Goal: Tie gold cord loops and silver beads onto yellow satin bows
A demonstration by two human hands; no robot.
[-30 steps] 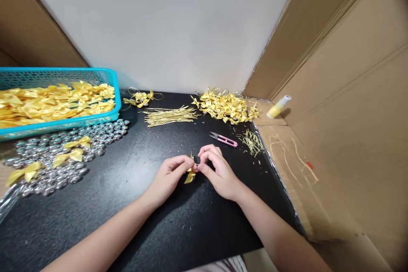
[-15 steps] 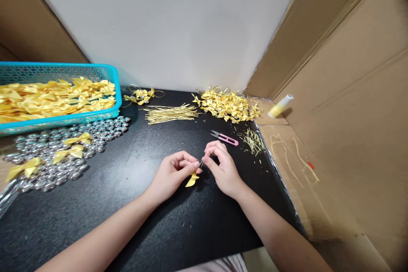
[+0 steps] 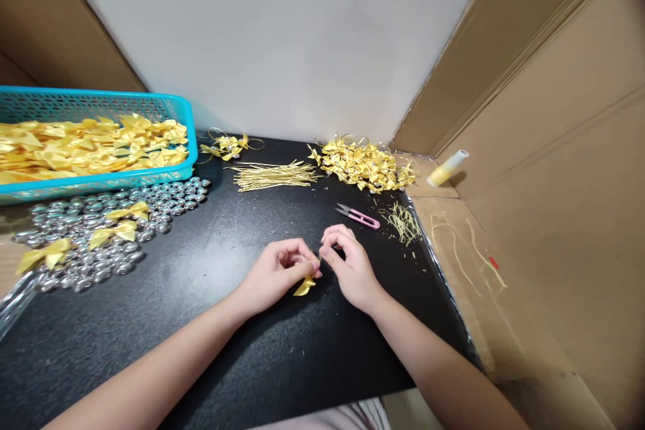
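Bow [image 3: 304, 287], satiny, yellow; in left hand [image 3: 276, 273]

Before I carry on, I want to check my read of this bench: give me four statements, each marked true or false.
1. The left hand holds a yellow bow. True.
2. The pink snips are in the right hand. False: the pink snips lie on the black tabletop.
3. The blue basket is filled with silver beads. False: it holds bows; the beads lie in front of it.
4. The gold strips lie left of the large bow pile. True.
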